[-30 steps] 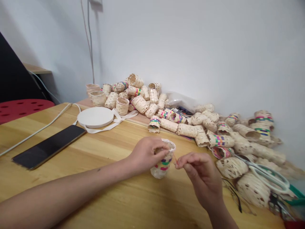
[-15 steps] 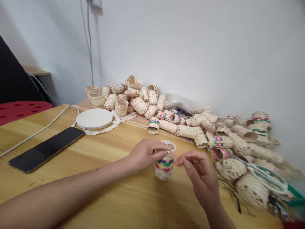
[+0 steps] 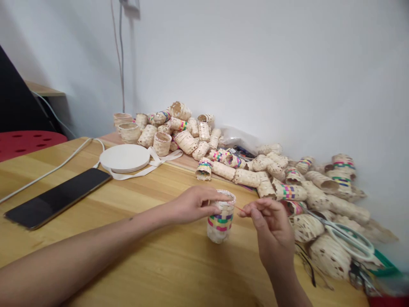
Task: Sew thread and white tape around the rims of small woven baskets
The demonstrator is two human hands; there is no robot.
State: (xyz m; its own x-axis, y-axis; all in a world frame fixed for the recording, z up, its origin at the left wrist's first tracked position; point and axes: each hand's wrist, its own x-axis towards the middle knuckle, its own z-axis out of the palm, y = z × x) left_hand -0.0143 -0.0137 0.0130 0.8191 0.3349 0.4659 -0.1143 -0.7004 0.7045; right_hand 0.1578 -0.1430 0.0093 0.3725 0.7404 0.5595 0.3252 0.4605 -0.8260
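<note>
A small woven basket (image 3: 220,226) with purple, green and pink bands stands upright on the wooden table. Pink-and-white stitching runs round its rim. My left hand (image 3: 194,204) grips the basket near the top, fingers over the rim and thumb against the outer wall. Just right of the rim, my right hand (image 3: 273,230) is closed in a pinch on a thin red thread (image 3: 240,209). The thread points toward the basket; whether a needle is with it is too small to tell.
Several woven baskets (image 3: 187,141) are heaped along the wall. White-handled scissors (image 3: 349,241) and eyeglasses (image 3: 308,264) lie at the right. To the left are a phone (image 3: 57,198), a roll of white ribbon (image 3: 124,158) and a white cable (image 3: 47,172).
My right hand has drawn slightly right, away from the rim, with the red thread. My left hand stays on the basket. The view has shifted a little.
</note>
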